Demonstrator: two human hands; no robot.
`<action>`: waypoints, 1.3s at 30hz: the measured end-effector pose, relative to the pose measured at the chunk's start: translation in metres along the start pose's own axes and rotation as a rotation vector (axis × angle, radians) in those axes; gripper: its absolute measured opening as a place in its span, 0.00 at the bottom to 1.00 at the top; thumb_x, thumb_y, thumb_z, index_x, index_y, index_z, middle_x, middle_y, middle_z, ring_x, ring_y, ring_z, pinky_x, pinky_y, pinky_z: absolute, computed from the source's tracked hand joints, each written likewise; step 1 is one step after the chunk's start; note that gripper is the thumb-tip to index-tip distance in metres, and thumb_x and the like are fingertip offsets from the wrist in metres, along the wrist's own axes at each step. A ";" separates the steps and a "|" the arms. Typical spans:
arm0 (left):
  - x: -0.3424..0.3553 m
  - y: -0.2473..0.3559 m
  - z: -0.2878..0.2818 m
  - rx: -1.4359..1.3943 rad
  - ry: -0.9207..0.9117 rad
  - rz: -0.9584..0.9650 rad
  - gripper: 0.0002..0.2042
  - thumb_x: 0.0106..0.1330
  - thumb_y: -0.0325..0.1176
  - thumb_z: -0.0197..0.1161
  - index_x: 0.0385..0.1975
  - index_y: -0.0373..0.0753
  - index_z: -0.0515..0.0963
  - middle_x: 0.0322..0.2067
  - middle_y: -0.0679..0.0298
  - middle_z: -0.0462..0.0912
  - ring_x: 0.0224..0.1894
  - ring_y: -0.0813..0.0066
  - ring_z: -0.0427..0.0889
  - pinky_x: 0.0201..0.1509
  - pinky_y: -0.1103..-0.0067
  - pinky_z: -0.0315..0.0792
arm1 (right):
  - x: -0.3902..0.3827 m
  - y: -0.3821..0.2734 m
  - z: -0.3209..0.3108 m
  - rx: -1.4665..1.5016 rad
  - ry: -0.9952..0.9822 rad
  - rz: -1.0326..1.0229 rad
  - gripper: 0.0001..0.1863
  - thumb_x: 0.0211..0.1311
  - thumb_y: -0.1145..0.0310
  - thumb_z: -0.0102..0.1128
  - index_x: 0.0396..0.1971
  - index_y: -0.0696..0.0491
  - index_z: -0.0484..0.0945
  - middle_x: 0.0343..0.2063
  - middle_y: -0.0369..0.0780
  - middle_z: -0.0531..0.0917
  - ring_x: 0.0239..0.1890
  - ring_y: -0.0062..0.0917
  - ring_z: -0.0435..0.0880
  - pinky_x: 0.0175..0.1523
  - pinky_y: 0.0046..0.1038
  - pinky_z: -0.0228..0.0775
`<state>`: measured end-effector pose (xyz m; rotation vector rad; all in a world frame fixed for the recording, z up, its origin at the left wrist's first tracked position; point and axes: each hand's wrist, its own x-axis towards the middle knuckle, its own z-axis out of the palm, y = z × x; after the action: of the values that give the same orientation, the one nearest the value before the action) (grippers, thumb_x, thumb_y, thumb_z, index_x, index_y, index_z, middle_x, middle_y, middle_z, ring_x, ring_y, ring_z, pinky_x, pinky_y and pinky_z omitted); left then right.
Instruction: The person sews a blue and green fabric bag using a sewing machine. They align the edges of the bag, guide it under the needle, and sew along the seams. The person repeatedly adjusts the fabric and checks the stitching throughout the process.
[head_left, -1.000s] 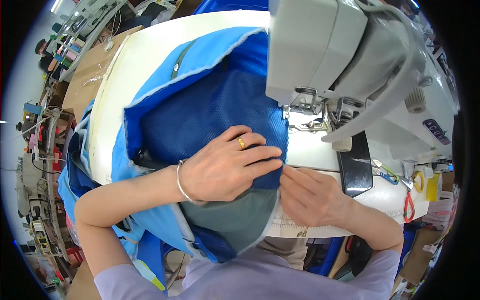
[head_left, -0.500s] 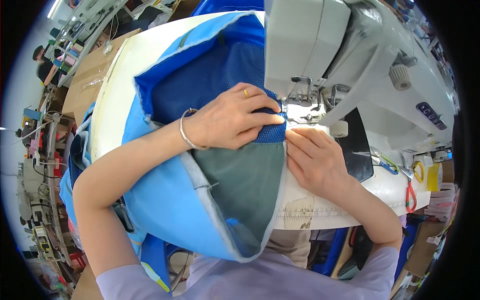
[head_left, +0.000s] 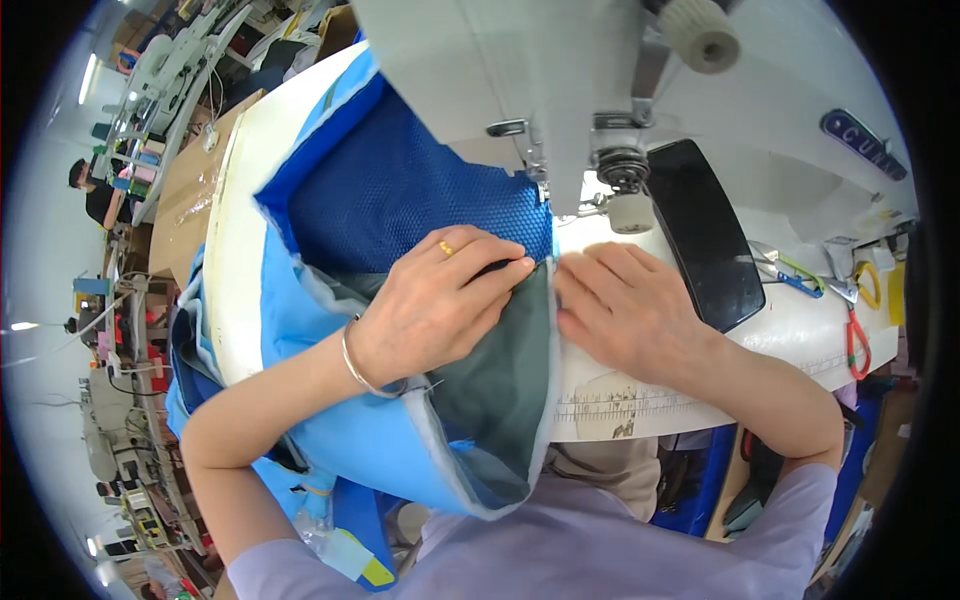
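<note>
A light blue fabric bag (head_left: 350, 430) lies spread on the machine bed, with dark blue mesh (head_left: 400, 190) and grey-green lining (head_left: 495, 370) inside and a pale raw edge. The far part of its right edge runs under the presser foot (head_left: 543, 192) of a white sewing machine (head_left: 470, 70). My left hand (head_left: 430, 310) rests over the seam between mesh and lining, its thumb and index finger pinching the fabric near that edge. From the right, my right hand (head_left: 630, 310) holds the same edge with bent fingers, their tips partly hidden.
A black plate (head_left: 710, 240) lies right of the needle. Beyond it are scissors with red handles (head_left: 857, 340), small snips (head_left: 795, 275) and a yellow roll (head_left: 890, 295). A printed ruler (head_left: 640, 403) lines the table's front edge. More blue fabric (head_left: 195, 350) hangs at the left.
My left hand has slid toward me along the edge, away from the presser foot, baring more mesh. My right hand stays at the edge. The view has shifted, so the machine appears nearer.
</note>
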<state>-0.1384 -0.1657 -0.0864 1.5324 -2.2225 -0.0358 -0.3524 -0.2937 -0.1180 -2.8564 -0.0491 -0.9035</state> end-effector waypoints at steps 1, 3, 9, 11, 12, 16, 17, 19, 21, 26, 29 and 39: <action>-0.004 -0.004 0.003 -0.014 0.027 0.013 0.20 0.52 0.21 0.70 0.48 0.33 0.85 0.48 0.56 0.84 0.49 0.56 0.84 0.56 0.66 0.77 | -0.002 -0.003 -0.001 0.013 -0.015 -0.018 0.18 0.50 0.68 0.68 0.41 0.59 0.82 0.35 0.38 0.80 0.39 0.27 0.78 0.40 0.28 0.73; -0.007 -0.007 0.007 -0.004 0.038 0.014 0.21 0.52 0.20 0.70 0.49 0.33 0.85 0.48 0.56 0.84 0.49 0.56 0.83 0.56 0.66 0.77 | -0.008 -0.013 0.000 0.019 -0.005 -0.064 0.16 0.51 0.67 0.67 0.40 0.58 0.82 0.31 0.36 0.77 0.37 0.26 0.76 0.37 0.26 0.71; -0.004 -0.007 0.008 -0.021 0.034 0.008 0.22 0.51 0.20 0.69 0.50 0.36 0.85 0.49 0.58 0.84 0.50 0.58 0.83 0.56 0.67 0.77 | -0.017 -0.017 0.012 -0.029 0.071 -0.045 0.15 0.48 0.67 0.66 0.37 0.57 0.83 0.21 0.32 0.73 0.27 0.22 0.75 0.29 0.23 0.66; -0.003 -0.008 0.007 -0.016 0.030 0.016 0.22 0.51 0.20 0.70 0.50 0.37 0.85 0.49 0.58 0.84 0.50 0.58 0.83 0.55 0.67 0.76 | -0.018 -0.016 0.014 -0.035 0.074 -0.043 0.15 0.47 0.68 0.66 0.37 0.58 0.83 0.20 0.32 0.73 0.25 0.21 0.74 0.28 0.23 0.66; -0.003 -0.008 0.008 -0.014 0.031 0.017 0.22 0.51 0.20 0.70 0.50 0.37 0.85 0.48 0.58 0.84 0.50 0.58 0.83 0.55 0.67 0.76 | -0.018 -0.016 0.013 -0.034 0.051 -0.047 0.15 0.47 0.68 0.66 0.36 0.58 0.83 0.20 0.32 0.73 0.25 0.21 0.74 0.28 0.23 0.66; 0.000 -0.007 0.008 -0.002 0.047 -0.004 0.21 0.52 0.20 0.71 0.49 0.37 0.85 0.45 0.59 0.84 0.46 0.59 0.83 0.51 0.67 0.76 | -0.015 -0.016 0.007 -0.012 -0.005 -0.058 0.15 0.47 0.69 0.65 0.36 0.59 0.83 0.19 0.32 0.73 0.25 0.21 0.76 0.28 0.23 0.67; 0.001 -0.006 0.007 0.018 0.041 -0.020 0.20 0.53 0.20 0.71 0.48 0.38 0.85 0.43 0.60 0.84 0.44 0.59 0.83 0.50 0.68 0.76 | -0.014 -0.016 0.007 -0.002 -0.010 -0.059 0.14 0.47 0.69 0.65 0.35 0.59 0.83 0.19 0.32 0.73 0.25 0.21 0.76 0.28 0.23 0.67; 0.003 -0.005 0.007 0.059 0.023 -0.044 0.18 0.54 0.19 0.71 0.46 0.38 0.86 0.40 0.61 0.84 0.41 0.60 0.83 0.46 0.69 0.77 | -0.014 -0.015 0.007 0.020 -0.009 -0.064 0.14 0.47 0.69 0.65 0.35 0.59 0.83 0.19 0.33 0.75 0.24 0.21 0.77 0.27 0.23 0.67; 0.005 -0.006 0.008 0.025 0.048 -0.049 0.15 0.55 0.18 0.71 0.43 0.37 0.86 0.38 0.60 0.84 0.38 0.60 0.82 0.43 0.70 0.77 | -0.013 -0.014 0.007 0.029 0.000 -0.072 0.13 0.48 0.69 0.65 0.35 0.59 0.83 0.19 0.34 0.76 0.24 0.22 0.78 0.27 0.23 0.67; 0.017 -0.002 -0.011 -0.047 0.075 -0.148 0.12 0.55 0.16 0.70 0.38 0.35 0.88 0.34 0.57 0.85 0.36 0.59 0.82 0.40 0.73 0.77 | -0.013 -0.012 0.005 0.023 -0.022 -0.107 0.09 0.49 0.69 0.64 0.30 0.58 0.82 0.18 0.34 0.78 0.23 0.22 0.79 0.26 0.24 0.67; 0.018 -0.002 -0.007 -0.075 0.016 -0.131 0.12 0.55 0.15 0.69 0.39 0.35 0.88 0.34 0.58 0.84 0.36 0.60 0.83 0.41 0.72 0.77 | -0.013 -0.014 0.005 0.018 -0.036 -0.074 0.07 0.47 0.69 0.64 0.26 0.56 0.80 0.17 0.34 0.77 0.23 0.22 0.79 0.26 0.24 0.67; 0.003 -0.006 0.004 0.153 0.001 0.165 0.22 0.48 0.18 0.69 0.47 0.36 0.86 0.37 0.60 0.82 0.38 0.61 0.83 0.47 0.67 0.82 | -0.015 -0.015 0.009 0.001 0.030 -0.057 0.07 0.45 0.68 0.65 0.23 0.53 0.76 0.16 0.34 0.77 0.22 0.22 0.79 0.25 0.24 0.67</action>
<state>-0.1352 -0.1721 -0.0909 1.4181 -2.3906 0.1898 -0.3602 -0.2769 -0.1318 -2.8538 -0.1285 -0.9564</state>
